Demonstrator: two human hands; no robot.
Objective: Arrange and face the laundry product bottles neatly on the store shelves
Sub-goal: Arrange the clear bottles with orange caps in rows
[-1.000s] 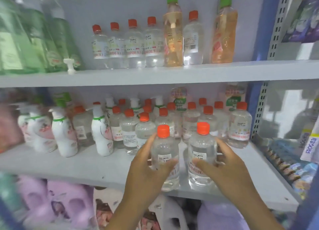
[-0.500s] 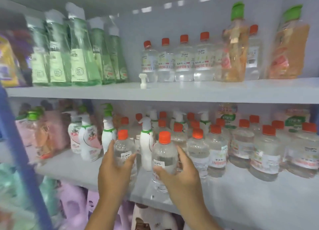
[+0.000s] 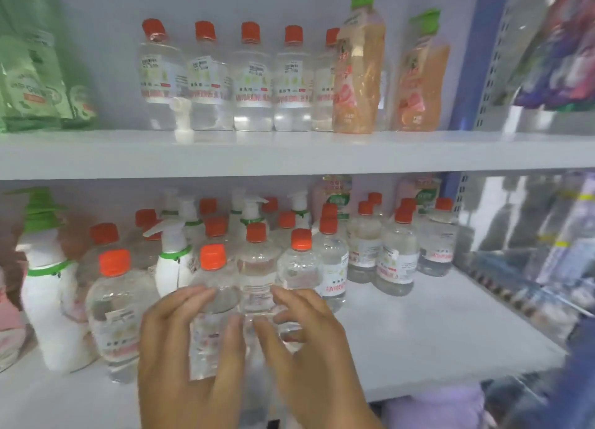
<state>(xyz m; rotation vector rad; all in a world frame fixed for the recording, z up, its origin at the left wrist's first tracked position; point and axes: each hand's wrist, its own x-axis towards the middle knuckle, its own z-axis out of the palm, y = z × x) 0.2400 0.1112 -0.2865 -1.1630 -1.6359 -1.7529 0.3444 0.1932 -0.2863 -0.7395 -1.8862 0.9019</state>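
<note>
Clear bottle [image 3: 211,303] sits in the left hand's [image 3: 186,348] curled grip. Right hand [image 3: 309,341] wraps a second bottle [image 3: 257,287] on the shelf [image 3: 434,348].

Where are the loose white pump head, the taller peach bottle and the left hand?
loose white pump head [image 3: 183,119], head view, its neck.
taller peach bottle [image 3: 357,74], head view, its label.
left hand [image 3: 190,341], head view, its back.
</note>
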